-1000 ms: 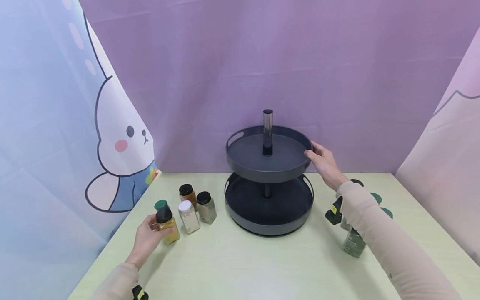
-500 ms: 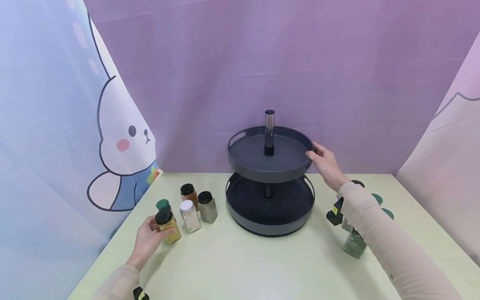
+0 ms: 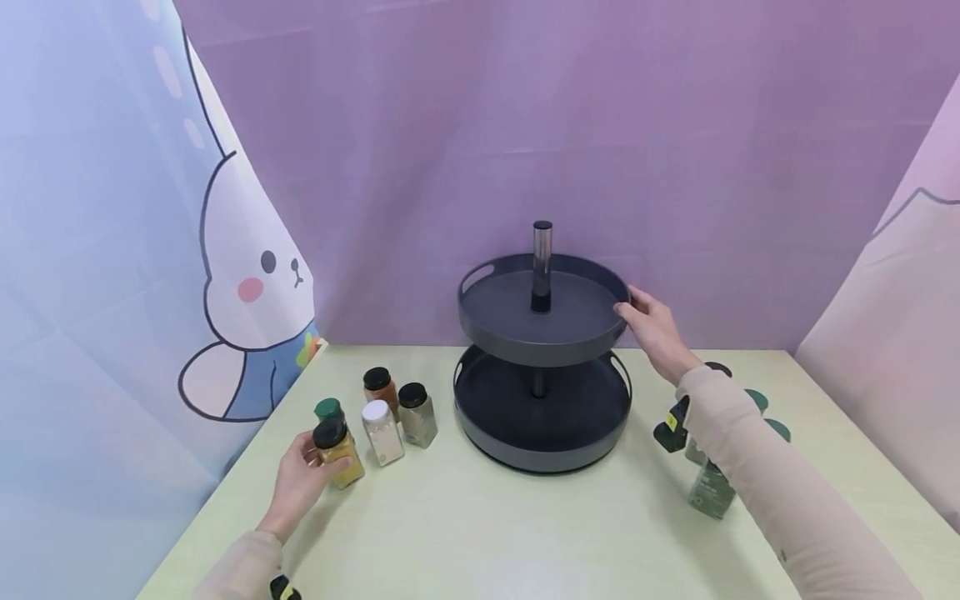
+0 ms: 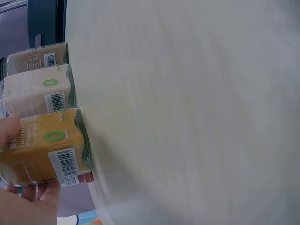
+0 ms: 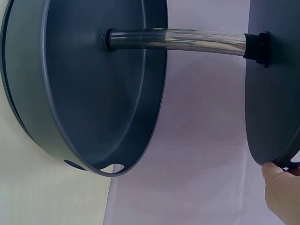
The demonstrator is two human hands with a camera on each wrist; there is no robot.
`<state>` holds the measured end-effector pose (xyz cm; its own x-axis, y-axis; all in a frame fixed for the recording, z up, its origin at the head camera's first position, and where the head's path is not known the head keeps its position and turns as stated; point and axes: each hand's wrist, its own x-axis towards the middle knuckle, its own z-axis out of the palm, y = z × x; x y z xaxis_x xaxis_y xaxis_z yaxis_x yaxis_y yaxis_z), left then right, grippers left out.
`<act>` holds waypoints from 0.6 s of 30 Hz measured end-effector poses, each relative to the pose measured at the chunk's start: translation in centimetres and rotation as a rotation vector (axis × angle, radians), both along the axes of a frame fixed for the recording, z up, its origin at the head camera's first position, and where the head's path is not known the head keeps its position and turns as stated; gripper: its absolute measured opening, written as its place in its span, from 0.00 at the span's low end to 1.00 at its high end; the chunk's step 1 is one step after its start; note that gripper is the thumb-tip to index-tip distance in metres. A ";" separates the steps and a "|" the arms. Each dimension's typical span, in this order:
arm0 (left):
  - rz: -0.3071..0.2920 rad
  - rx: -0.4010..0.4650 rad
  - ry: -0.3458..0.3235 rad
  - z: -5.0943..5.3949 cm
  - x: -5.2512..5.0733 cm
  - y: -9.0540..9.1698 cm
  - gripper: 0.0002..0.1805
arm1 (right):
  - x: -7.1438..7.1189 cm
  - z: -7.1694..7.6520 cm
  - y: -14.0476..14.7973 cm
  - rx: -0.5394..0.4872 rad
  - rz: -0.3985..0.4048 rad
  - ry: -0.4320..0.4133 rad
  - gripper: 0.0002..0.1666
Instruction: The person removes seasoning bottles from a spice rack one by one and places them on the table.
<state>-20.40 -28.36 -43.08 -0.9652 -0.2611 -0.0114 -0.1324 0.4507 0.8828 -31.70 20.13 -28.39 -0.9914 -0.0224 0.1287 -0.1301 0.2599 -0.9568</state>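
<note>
My left hand [image 3: 295, 483] grips a square spice jar of yellow turmeric powder [image 4: 44, 145] with a black lid, at the left of the table. A green-lidded jar [image 3: 328, 408] stands just behind it, partly hidden. Beside it are a white-lidded jar [image 3: 386, 439], a black-lidded greyish-brown jar [image 3: 422, 425] and a black-lidded reddish-orange jar [image 3: 384, 396]. My right hand [image 3: 655, 332] holds the right rim of the upper tray [image 3: 540, 353] of a dark grey two-tier round stand, thumb inside the rim in the head view. The lower tray [image 3: 534, 458] holds nothing visible.
On the right, several jars, among them a green one [image 3: 709, 493] and one with a green lid [image 3: 778, 429], are partly hidden by my right sleeve [image 3: 780, 492]. A metal post [image 3: 542, 258] rises through the stand. Purple cloth [image 3: 420, 167] hangs behind the pale table [image 3: 480, 533].
The whole head view has shifted slightly, so everything sits a little further right. Both hands keep their holds on the turmeric jar and the upper tray; the jar and stand otherwise look unmoved.
</note>
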 end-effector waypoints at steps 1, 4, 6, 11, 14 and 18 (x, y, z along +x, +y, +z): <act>-0.001 -0.003 0.000 0.0 0.0 0.0 0.39 | 0.0 0.0 0.0 0.001 -0.002 0.000 0.37; -0.009 -0.015 -0.007 0.2 0.1 0.2 0.40 | 0.0 0.2 0.1 0.008 -0.005 0.001 0.38; -0.008 -0.018 -0.005 0.5 0.1 0.4 0.41 | 0.0 0.3 0.3 0.018 -0.005 0.005 0.38; 0.039 -0.028 -0.026 1.5 0.9 0.9 0.51 | 0.1 0.6 0.9 0.068 0.019 0.008 0.40; 0.113 -0.042 0.023 2.4 2.2 1.4 0.54 | 0.6 0.6 1.6 0.105 0.040 0.011 0.44; 0.181 -0.136 0.361 4.1 4.4 2.4 0.40 | 1.3 0.0 3.1 0.196 0.035 0.040 0.45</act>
